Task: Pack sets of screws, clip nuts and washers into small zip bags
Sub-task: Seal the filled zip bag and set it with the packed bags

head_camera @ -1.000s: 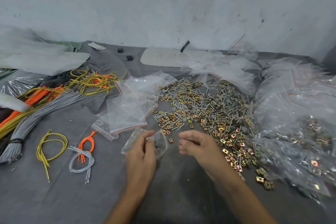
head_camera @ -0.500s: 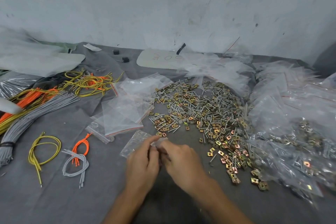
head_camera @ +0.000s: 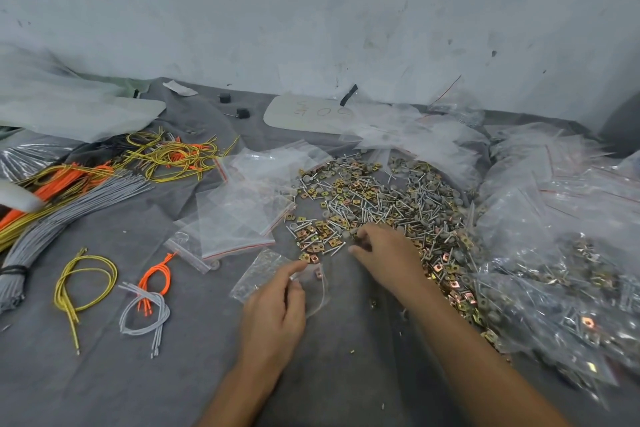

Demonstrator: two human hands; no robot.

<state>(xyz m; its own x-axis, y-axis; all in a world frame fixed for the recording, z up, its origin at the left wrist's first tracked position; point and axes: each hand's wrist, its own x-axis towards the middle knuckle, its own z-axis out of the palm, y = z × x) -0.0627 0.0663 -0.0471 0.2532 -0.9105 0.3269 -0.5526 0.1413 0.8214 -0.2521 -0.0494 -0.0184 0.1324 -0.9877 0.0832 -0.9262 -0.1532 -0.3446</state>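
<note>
A grey cloth [head_camera: 104, 374] covers the table under a stained wall. At near centre the left hand [head_camera: 273, 308] pinches a clear small zip bag [head_camera: 258, 276]. The bag's contents are hard to make out. The right hand [head_camera: 384, 253] curls over the near edge of the hardware pile [head_camera: 381, 204], and its fingertips hide whether it grips anything.
</note>
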